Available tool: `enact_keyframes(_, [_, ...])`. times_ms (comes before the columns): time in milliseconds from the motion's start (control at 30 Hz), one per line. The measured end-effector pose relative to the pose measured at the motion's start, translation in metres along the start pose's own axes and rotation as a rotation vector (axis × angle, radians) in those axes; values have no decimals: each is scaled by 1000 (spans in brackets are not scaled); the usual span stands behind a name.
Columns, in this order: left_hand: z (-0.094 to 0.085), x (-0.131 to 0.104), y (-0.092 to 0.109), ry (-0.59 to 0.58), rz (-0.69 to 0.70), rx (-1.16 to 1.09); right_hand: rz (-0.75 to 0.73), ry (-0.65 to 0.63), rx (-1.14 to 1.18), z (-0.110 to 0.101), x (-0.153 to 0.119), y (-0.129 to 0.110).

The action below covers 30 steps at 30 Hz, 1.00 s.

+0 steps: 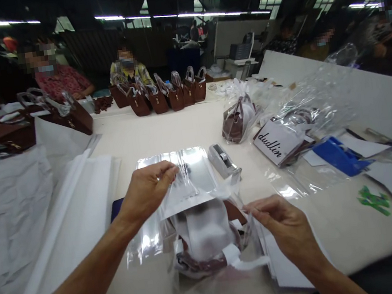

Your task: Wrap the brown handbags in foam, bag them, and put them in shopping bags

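Right in front of me a brown handbag (211, 260) with white wrapping on its handles sits inside a clear plastic bag (196, 291). My left hand (150, 184) is closed in a pinch on the film at the plastic bag's far left edge. With thumb and fingertips together, my right hand (282, 225) grips its right edge. Between the hands the bag's mouth is spread, and white padding (209, 229) shows in the handbag's top. Flat clear bags (196, 164) lie just beyond, beside a tape dispenser (224, 160).
White paper sheets (90, 194) cover the left side. Several brown handbags (159, 101) line the far edge, where people sit. To the right are a bagged handbag (234, 122), a white "dudlin" card (271, 144), a blue piece (339, 154) and green bits (373, 200).
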<state>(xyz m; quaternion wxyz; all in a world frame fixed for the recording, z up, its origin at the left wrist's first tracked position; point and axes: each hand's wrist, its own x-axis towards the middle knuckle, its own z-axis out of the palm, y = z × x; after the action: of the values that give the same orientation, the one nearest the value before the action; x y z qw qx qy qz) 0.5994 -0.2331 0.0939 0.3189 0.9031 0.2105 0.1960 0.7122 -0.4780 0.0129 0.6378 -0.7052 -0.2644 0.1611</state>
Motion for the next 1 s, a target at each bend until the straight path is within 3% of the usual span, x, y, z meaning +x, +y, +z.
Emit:
enact_keyframes(133, [-44,20,16,198,126,17,-139,52,49,8,35,-24])
enact_keyframes(233, [-53,4,25,202,264,0,-215,64,-3,2,37,-15])
enact_keyframes(333, [-19,-30,15,-44,282,-84,-129,-4,-191,-8,23,29])
enact_keyframes(433, [51,-72,-14,-313,275,-184,-5,-81,-386,-21,6,81])
enact_keyframes(467, [76,-86,-25,-307,282,-192,20,-101,-467,-26,0,93])
enact_keyframes(533, [118,-107,-43,-184,281,-160,-18,-66,-646,-35,-12,100])
enact_keyframes(600, [140,-117,-51,-32,288,-158,-250,36,-787,-40,-26,90])
enact_keyframes(633, [143,-118,-51,35,282,-164,-411,53,-821,-39,-32,80])
enact_keyframes(700, [137,-113,-44,142,256,-166,-721,-60,-811,-29,-43,61])
enact_keyframes(767, [126,-105,-32,204,232,-133,-842,-308,-794,-8,-47,50])
enact_keyframes(800, [121,-101,-25,222,235,-107,-904,-329,-782,5,-46,48])
enact_keyframes(867, [114,-100,-13,245,271,-58,-929,-389,-752,31,-40,49])
enact_keyframes(1000, [110,-111,8,383,263,29,-847,-373,-640,67,-30,46])
